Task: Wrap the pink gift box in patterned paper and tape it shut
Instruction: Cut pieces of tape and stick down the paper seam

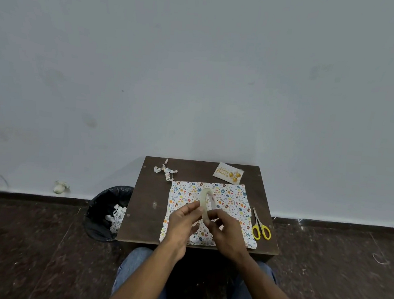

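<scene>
Denim-covered knees (133,263) are showing at the bottom edge, and just beyond them both hands are working above the near side of the worktop (148,216). Going left to right: a black-lined bin (100,212) holding paper scraps is standing on the floor beside the worktop; the left hand (181,222) is reaching in with fingers (192,207) loosely curled, their tips touching or picking at the rim of the tape roll (206,204); the right hand (225,230) is pinching the roll's lower edge, holding it upright above the paper; yellow-handled scissors (261,227) are lying just right of the sheet. Farther back, a twisted paper offcut (165,170) and a birthday card (228,173) are resting.

Likely trouble: the clear tape's free end is hard to spot, so a fingernail may be slipping past it, or a strip may be tearing crooked and sticking to itself or to the paper.

Patterned paper (234,200), white with small colourful prints, is lying over the worktop's centre; whether the pink gift box is sitting beneath it cannot be told, as no pink is showing
</scene>
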The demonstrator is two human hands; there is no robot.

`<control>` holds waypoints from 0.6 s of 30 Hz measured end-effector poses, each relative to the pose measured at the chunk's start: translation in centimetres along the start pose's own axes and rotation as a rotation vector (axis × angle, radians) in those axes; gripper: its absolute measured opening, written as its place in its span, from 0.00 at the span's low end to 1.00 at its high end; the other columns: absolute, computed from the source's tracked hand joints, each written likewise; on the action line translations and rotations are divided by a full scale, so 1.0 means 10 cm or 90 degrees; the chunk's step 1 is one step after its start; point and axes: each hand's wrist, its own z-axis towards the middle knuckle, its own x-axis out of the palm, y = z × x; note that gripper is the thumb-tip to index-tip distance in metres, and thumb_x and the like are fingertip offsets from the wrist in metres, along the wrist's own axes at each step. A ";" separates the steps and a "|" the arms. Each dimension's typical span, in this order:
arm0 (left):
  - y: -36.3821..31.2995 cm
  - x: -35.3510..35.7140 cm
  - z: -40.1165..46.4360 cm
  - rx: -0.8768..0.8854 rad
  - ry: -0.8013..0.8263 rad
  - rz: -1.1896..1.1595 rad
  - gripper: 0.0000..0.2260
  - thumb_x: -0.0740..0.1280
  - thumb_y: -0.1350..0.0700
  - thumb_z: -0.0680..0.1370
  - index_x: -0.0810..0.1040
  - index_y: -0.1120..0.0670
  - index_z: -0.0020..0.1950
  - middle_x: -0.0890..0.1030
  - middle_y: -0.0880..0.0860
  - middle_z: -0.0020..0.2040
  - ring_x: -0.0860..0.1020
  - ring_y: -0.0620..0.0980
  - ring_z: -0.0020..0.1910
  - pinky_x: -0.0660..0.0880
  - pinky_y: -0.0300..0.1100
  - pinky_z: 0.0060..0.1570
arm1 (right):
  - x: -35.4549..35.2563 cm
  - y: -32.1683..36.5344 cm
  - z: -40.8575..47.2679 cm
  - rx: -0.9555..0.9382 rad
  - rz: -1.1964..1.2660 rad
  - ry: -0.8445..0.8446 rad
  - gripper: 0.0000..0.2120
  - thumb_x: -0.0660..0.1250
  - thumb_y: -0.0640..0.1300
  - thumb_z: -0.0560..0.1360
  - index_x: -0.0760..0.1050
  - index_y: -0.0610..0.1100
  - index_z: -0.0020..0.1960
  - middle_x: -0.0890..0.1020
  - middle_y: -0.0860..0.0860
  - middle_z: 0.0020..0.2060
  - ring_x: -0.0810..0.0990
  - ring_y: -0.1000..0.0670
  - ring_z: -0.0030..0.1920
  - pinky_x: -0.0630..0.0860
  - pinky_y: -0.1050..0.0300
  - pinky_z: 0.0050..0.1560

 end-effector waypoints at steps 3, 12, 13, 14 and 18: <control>0.01 0.01 -0.01 0.024 0.006 0.037 0.10 0.71 0.60 0.76 0.82 0.53 0.56 0.85 0.52 0.52 0.82 0.50 0.54 0.74 0.44 0.54 | 0.00 0.02 0.00 0.024 0.050 -0.004 0.06 0.69 0.41 0.78 0.79 0.51 0.45 0.83 0.61 0.39 0.79 0.56 0.36 0.75 0.58 0.35; -0.04 0.02 0.01 0.011 -0.008 0.082 0.06 0.70 0.61 0.76 0.83 0.56 0.52 0.86 0.53 0.47 0.83 0.49 0.50 0.75 0.45 0.53 | -0.02 0.05 0.00 0.012 0.093 -0.001 0.06 0.69 0.41 0.78 0.80 0.52 0.47 0.83 0.59 0.41 0.80 0.56 0.37 0.76 0.62 0.34; -0.07 0.02 0.02 0.000 -0.010 0.063 0.05 0.70 0.60 0.77 0.82 0.57 0.52 0.86 0.54 0.47 0.83 0.50 0.49 0.75 0.46 0.54 | -0.02 0.04 -0.01 0.005 0.083 0.006 0.06 0.69 0.41 0.78 0.80 0.51 0.47 0.83 0.60 0.41 0.80 0.57 0.37 0.76 0.61 0.35; -0.10 0.03 0.04 -0.006 -0.007 0.052 0.05 0.69 0.60 0.77 0.82 0.58 0.51 0.85 0.55 0.47 0.83 0.50 0.47 0.75 0.47 0.54 | -0.03 0.03 -0.01 -0.002 0.070 0.010 0.06 0.69 0.40 0.78 0.80 0.51 0.47 0.83 0.61 0.41 0.79 0.57 0.37 0.76 0.60 0.36; -0.21 0.08 0.11 -0.028 -0.004 0.061 0.08 0.66 0.58 0.78 0.82 0.61 0.48 0.85 0.59 0.45 0.83 0.53 0.43 0.76 0.49 0.50 | -0.03 -0.04 0.00 -0.033 -0.014 0.017 0.04 0.69 0.43 0.77 0.80 0.49 0.51 0.83 0.61 0.43 0.80 0.56 0.39 0.78 0.55 0.42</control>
